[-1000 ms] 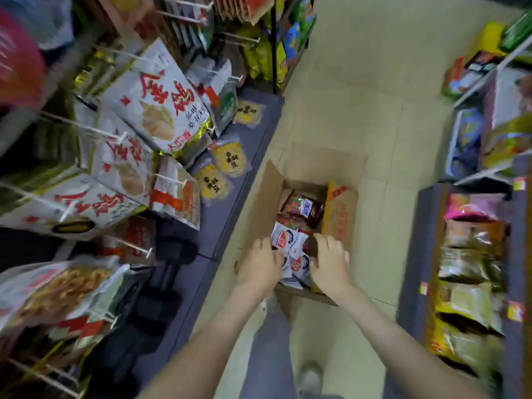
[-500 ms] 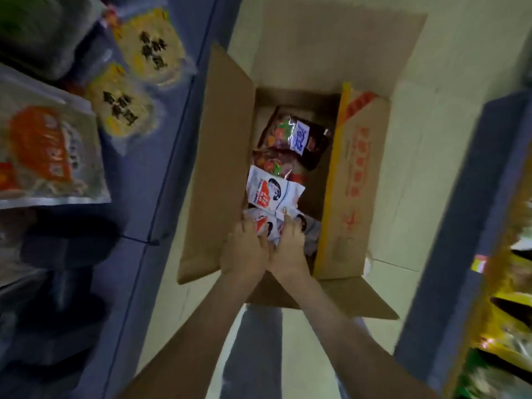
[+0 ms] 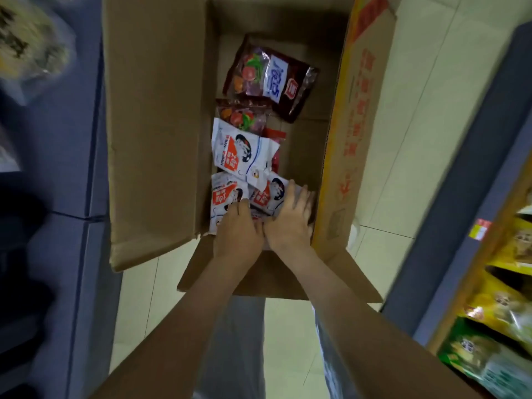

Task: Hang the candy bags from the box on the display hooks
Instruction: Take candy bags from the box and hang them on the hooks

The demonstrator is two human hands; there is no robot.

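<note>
An open cardboard box point(image 3: 155, 125) stands on the floor between two shelf units. Inside lie two dark fruit-candy bags point(image 3: 270, 79) at the far end and three white candy bags with red labels point(image 3: 239, 152) nearer me. My left hand point(image 3: 239, 228) reaches in at the near end, its fingers curled down onto the near-left white bag point(image 3: 226, 195). My right hand point(image 3: 290, 217) is beside it, touching it, with straight fingers laid flat over the near-right white bag point(image 3: 266, 195). No display hooks are in view.
A blue-grey shelf base point(image 3: 72, 168) runs along the left, with a blurred yellow snack bag point(image 3: 28, 47) on it. Another shelf point(image 3: 475, 168) on the right holds yellow and green bags point(image 3: 501, 312). Pale floor tiles point(image 3: 417, 82) surround the box.
The view has dropped and closed in on the box, and the hook display has left the frame. Both hands have reached further onto the near white bags, and the right hand's fingers have stretched out.
</note>
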